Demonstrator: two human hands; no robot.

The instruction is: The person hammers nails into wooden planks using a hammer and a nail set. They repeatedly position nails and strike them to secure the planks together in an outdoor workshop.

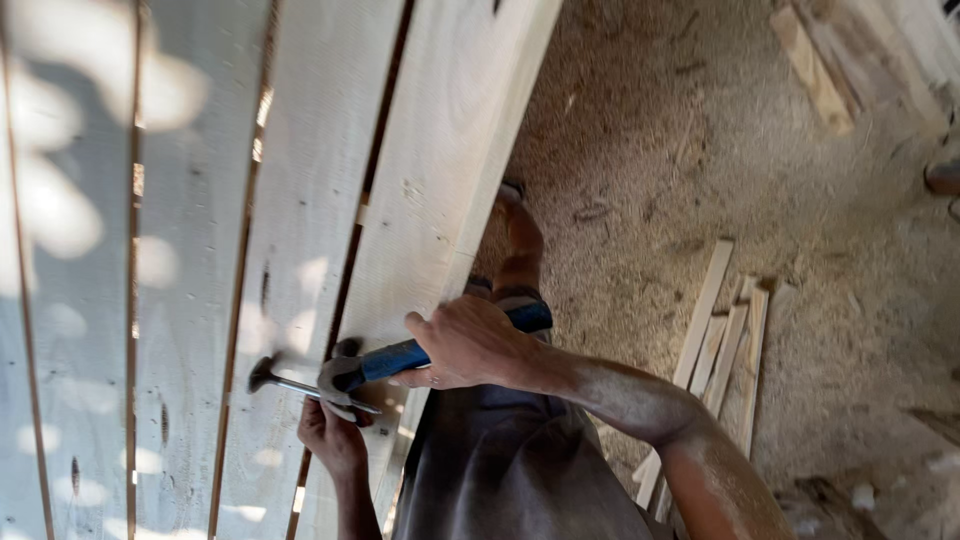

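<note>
Right hand (pixel 465 345) clamped on blue-handled claw hammer (pixel 345 375) | left hand (pixel 335 435) steadies plank edge, grip unclear | pale planks (pixel 300 200) laid side by side, gaps open | offcut strips (pixel 720 340) on sawdust floor (pixel 650 150)

A blue grip and grey steel head are seen on the hammer (pixel 390 362); the boards (pixel 300 200) are pale wood — sun-dappled — over tan sawdust floor (pixel 650 150).

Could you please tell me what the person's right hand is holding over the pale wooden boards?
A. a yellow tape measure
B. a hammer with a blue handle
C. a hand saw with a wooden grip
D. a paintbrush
B: the right hand is wrapped around the blue grip of a hammer, whose metal head lies against the boards, just above the left hand.
</note>
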